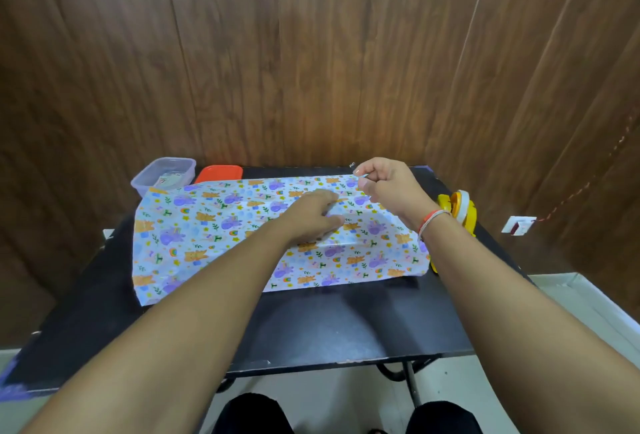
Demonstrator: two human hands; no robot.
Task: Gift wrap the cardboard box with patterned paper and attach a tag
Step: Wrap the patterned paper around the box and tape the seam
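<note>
Flat across the black surface (311, 323) the patterned paper (214, 236) is spread, pressed near its middle by the left hand (313, 217) with straightened fingers. Its far right corner is pinched by the curled right hand (384, 184); a yellow tape dispenser (459, 210) is seen just beside the sheet

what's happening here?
A person is gift wrapping at a black table. The patterned paper lies spread flat. The left hand presses on it near the middle, while the right hand is raised over the far right corner, fingers curled as if pinching something small; I can't tell what. A yellow tape dispenser sits at the right edge, a clear tub and red lid at the back. No box is in view.
</note>
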